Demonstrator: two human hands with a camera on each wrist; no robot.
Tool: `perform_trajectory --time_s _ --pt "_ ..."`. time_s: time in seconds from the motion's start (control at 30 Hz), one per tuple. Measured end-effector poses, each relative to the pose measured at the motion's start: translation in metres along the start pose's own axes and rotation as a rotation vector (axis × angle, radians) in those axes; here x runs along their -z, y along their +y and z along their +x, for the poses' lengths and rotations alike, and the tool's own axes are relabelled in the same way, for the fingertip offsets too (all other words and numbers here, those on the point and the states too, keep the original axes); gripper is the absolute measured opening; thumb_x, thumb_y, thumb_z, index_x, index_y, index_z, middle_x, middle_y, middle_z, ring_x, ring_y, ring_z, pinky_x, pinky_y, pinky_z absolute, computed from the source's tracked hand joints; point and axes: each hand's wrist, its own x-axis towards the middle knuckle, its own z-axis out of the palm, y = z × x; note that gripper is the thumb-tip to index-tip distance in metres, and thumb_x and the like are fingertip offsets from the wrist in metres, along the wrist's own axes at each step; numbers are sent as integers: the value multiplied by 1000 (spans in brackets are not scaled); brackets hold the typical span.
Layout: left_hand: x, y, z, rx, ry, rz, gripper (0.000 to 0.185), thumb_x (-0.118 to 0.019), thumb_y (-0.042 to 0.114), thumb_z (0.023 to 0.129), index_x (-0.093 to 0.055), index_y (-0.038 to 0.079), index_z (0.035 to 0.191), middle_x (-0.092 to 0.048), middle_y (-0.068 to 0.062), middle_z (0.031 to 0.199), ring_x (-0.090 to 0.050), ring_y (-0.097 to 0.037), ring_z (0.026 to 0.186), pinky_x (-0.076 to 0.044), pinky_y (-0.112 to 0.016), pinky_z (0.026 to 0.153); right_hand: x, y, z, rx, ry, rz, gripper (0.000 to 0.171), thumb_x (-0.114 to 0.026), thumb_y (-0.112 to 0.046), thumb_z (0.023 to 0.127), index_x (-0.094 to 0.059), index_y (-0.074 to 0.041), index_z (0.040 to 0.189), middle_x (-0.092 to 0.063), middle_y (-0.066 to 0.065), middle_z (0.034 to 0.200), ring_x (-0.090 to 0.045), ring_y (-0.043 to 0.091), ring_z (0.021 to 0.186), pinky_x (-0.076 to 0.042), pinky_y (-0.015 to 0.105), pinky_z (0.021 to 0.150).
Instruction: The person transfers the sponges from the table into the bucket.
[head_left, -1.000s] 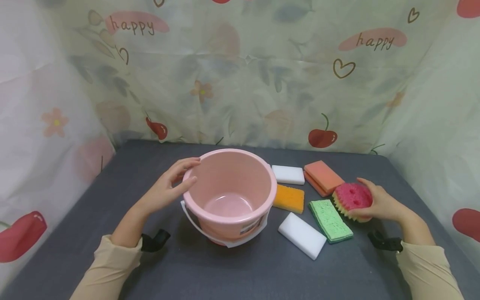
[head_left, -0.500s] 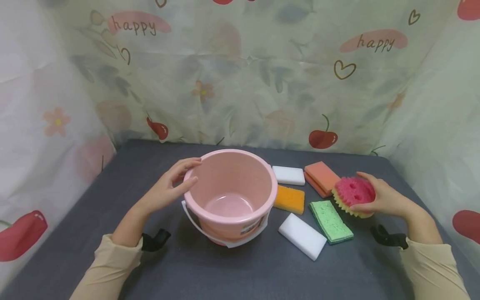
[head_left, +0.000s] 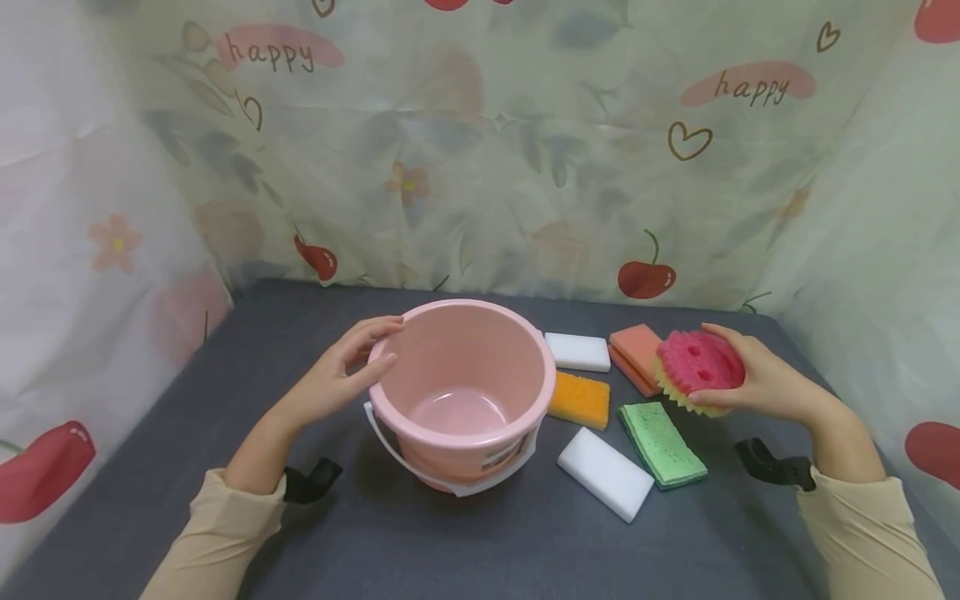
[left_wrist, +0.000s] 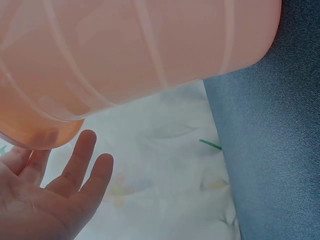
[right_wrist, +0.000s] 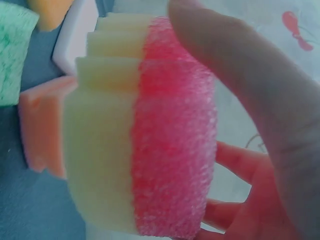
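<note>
The right hand [head_left: 765,379] grasps a pink and yellow round sponge [head_left: 701,371], its thumb on the near edge and fingers curled round the far edge. The sponge is held tilted above the dark worktop [head_left: 450,558], to the right of the pink bucket [head_left: 461,354] and well apart from it. In the head view the sponge overlaps the corner of a folded-looking orange sponge [head_left: 634,354]; the right wrist view shows that one beyond it.

The left hand [head_left: 337,367] is loosely spread, its fingertips and thumb resting over the bucket's left rim. In the left wrist view two fingers stand nearly straight, apart from the bucket wall.

The bucket is upright, with its white handle [head_left: 465,489] hanging down in front. To its right lie a white block [head_left: 577,352] at the back, a yellow-orange sponge [head_left: 579,400] partly hidden by the bucket, a second white block [head_left: 606,474] set aslant nearer the front, and a green sponge [head_left: 663,445] just beside that block.
</note>
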Motion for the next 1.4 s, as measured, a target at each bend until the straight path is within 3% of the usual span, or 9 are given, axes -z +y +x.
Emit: perform_trajectory --time_s 0.27,0.47,0.63,0.77,1.0,1.23,1.4 --pt "0 0 0 0 0 0 45 -56 15 92 -45 11 136 -38 -7 145 -39 -23 130 -36 -10 95 4 -27 5 -2 44 -6 95 -81 -33 69 -27 0 141 -42 23 126 -41 39 111 -53 35 68" --pt "-1 0 0 -4 -2 -6 45 -56 15 92 -45 11 135 -38 -7 145 -39 -23 131 -36 -10 95 6 -47 9 40 83 -5 92 -81 -32 70 -30 -3 141 -44 20 127 -44 34 110 -49 22 67" --pt "-1 0 0 -17 -2 -8 44 -55 14 92 -45 10 135 -38 -7 145 -39 -22 130 -36 -10 95 8 -62 12 59 112 5 91 -81 -30 70 -31 -4 141 -43 20 130 -44 34 111 -53 31 72" --pt "-1 0 0 -16 -3 -9 44 -55 14 92 -45 10 135 -38 -7 145 -39 -22 130 -36 -10 95 8 -72 15 100 136 5 89 -81 -28 70 -32 -6 141 -43 19 131 -46 33 111 -51 23 71" --pt "-1 -1 0 -13 -1 -6 43 -55 14 93 -46 10 135 -38 -7 145 -39 -23 130 -37 -11 95 9 -92 21 137 151 39 88 -82 -26 70 -33 -8 141 -44 17 131 -45 32 111 -55 45 75" --pt "-2 -2 0 -11 -4 -2 44 -54 14 93 -45 9 135 -38 -8 145 -39 -24 129 -37 -12 95 8 -108 30 234 185 11 88 -83 -27 68 -37 -9 139 -47 13 130 -46 26 110 -53 41 78" --pt "-1 0 0 -6 -9 -7 44 -54 14 93 -45 10 136 -37 -7 146 -38 -23 130 -38 -12 94 6 -116 33 264 211 0 87 -84 -24 67 -38 -7 138 -46 14 131 -45 27 112 -52 48 80"
